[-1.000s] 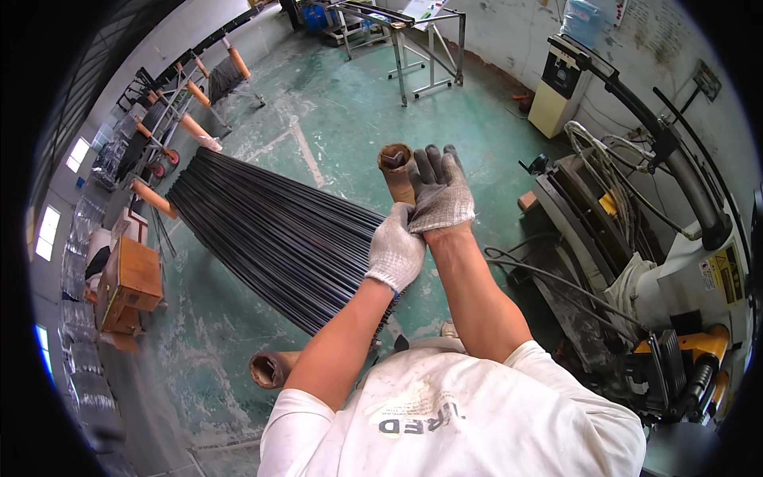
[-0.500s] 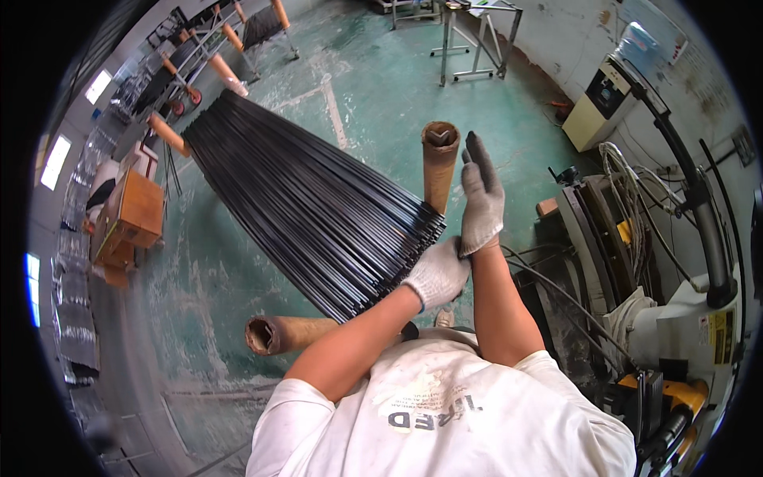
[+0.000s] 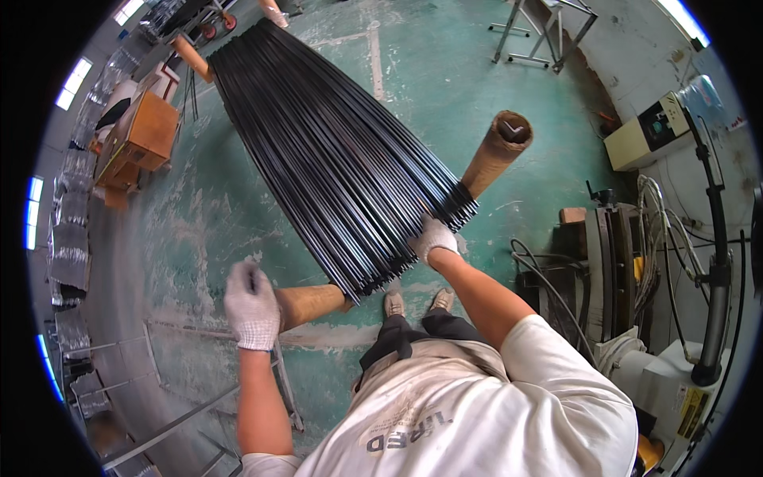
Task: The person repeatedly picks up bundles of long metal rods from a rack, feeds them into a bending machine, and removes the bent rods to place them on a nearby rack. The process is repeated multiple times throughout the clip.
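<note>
A wide bundle of long thin black rods [image 3: 334, 151] lies fanned out across brown tube supports over the green floor. My right hand [image 3: 433, 238], in a white glove, grips the near ends of the rods at the bundle's right corner. Just beyond it a brown tube [image 3: 497, 155] sticks up at a slant. My gloved left hand [image 3: 250, 306] is closed over the end of the other near brown tube [image 3: 314, 302], which runs under the rod ends. My shoes [image 3: 417, 302] stand right by the rod ends.
An orange wooden crate [image 3: 143, 135] sits at the left, with metal racks [image 3: 71, 262] along the wall. A steel frame stand [image 3: 548, 32] is at the far right. A machine with cables [image 3: 660, 262] and a beige control box [image 3: 648, 131] line the right side. Thin metal bars [image 3: 183, 413] lie below my left hand.
My left hand left the rod ends and moved left onto the near brown tube. My right hand came off the slanted tube and took hold of the rod ends. The view leaned forward.
</note>
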`<state>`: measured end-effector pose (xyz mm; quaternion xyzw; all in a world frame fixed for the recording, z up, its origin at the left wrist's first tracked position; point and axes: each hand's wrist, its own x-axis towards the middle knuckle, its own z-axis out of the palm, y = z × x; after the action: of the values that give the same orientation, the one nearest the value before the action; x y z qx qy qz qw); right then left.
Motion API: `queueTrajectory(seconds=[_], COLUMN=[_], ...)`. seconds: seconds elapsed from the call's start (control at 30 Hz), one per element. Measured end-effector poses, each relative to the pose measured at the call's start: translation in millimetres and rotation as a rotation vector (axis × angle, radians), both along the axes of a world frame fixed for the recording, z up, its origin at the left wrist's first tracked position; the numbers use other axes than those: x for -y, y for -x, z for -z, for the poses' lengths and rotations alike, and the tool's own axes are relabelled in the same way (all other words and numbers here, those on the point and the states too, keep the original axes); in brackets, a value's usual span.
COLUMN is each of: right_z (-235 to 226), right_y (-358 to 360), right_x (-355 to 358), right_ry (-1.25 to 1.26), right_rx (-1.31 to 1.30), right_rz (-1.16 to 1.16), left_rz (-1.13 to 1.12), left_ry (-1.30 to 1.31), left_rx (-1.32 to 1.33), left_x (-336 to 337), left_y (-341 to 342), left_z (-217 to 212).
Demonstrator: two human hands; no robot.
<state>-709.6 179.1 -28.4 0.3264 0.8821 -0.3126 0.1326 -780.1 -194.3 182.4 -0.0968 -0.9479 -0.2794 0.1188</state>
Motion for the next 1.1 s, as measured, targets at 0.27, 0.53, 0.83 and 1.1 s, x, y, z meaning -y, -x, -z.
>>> queueTrajectory(seconds=[0.27,0.53,0.83,1.1], right_z=[77,88,46,47], right_y=[67,76,85,59], right_x=[58,57,-23,-44], right_ry=[-0.252,0.056,0.125,0.092], right_rx=[0.122,0.277,0.443,0.345], right_rz=[0.008,-0.045,-0.162,-0.233], left_rz=[0.022,-0.009,-0.015,0.024], left_ry=[0.16,0.195,0.235,0.149], left_rx=[0.062,0.265,0.257,0.181], left_x=[-36,-37,-39,-34], left_y=[12,31,34,33], left_z=[-7,-12,-13,-4])
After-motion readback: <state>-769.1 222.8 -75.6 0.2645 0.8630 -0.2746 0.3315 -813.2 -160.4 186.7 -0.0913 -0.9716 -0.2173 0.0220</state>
